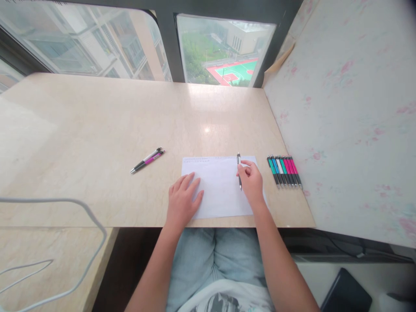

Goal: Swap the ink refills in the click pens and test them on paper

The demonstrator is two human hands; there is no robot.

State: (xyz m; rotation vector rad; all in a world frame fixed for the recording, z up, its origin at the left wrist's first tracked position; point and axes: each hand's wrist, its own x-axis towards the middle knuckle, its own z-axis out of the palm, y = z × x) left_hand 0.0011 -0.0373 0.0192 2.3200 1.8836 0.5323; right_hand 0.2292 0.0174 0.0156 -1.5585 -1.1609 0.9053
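A white sheet of paper [218,184] lies on the beige stone sill [97,125] near its front edge. My left hand [182,200] rests flat on the sheet's left part, fingers stretched out. My right hand [251,181] is closed around a dark pen [238,161], which stands over the sheet's right side with its tip pointing down toward me. Faint writing runs along the sheet's top edge.
Two pens [147,160], one black and one pink, lie left of the paper. A row of several coloured pens [284,171] lies at the right, beside the floral wall [341,112]. Windows [224,50] stand behind the sill. A grey cable [81,208] loops at the left.
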